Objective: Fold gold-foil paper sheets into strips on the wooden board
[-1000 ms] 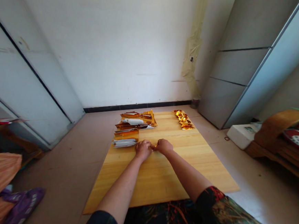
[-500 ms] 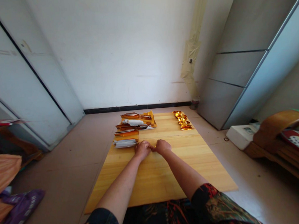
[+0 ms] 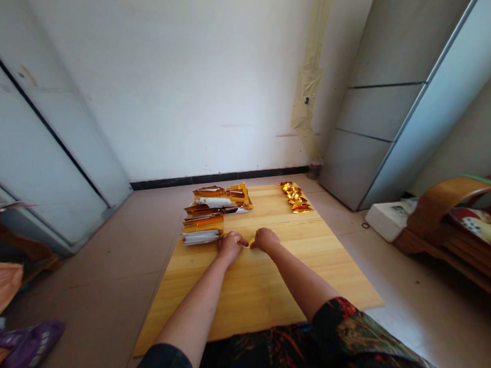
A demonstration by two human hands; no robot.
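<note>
At frame centre, the left hand (image 3: 231,246) and right hand (image 3: 266,240) were seen drawn slightly apart since the prior contact, over a wooden board (image 3: 258,291); grip could not be determined. Gold foil sheets (image 3: 217,203) were noted upper left of the board, folded foil pieces (image 3: 295,197) upper right.

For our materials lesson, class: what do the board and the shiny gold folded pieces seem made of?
The board looks like pale wood, with visible grain lines and a soft sheen. The gold pieces look like thin foil or foil-coated paper, with bright glints and crisp folds; the view cannot settle which.
</note>
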